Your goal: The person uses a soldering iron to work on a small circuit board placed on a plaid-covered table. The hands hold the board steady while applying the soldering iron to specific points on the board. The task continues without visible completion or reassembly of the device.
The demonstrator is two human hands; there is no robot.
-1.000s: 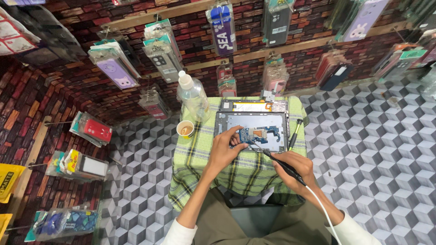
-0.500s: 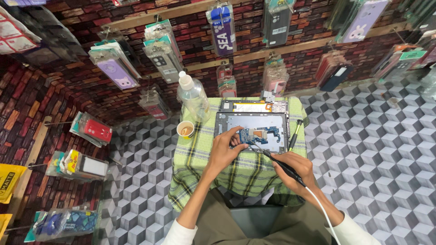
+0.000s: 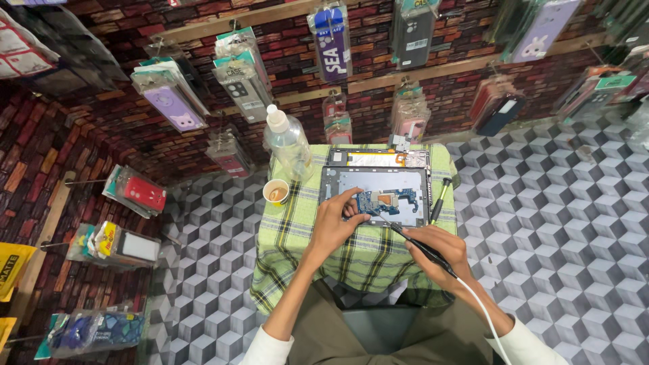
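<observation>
Blue circuit board [image 3: 380,201] at frame centre, on a grey mat [image 3: 351,181]. Left hand [image 3: 332,226] open, fingertips pinning the board's left edge; right hand [image 3: 436,249] closed around a corded soldering iron [image 3: 416,242] (tip at the board). Likely risks: slipped tip scorching a fingertip, cord snagging the screwdriver [image 3: 438,201] at right.

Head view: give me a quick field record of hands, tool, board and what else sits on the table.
left hand: fingers pressed on the circuit board
right hand: grip closed on a corded iron, tip at the board
board: lies on a grey mat
table: small, green plaid cloth
behind mat: opened phone
right of mat: screwdriver
left of mat: paper cup, clear bottle
wall: packaged phone cases hanging on brick pattern
</observation>
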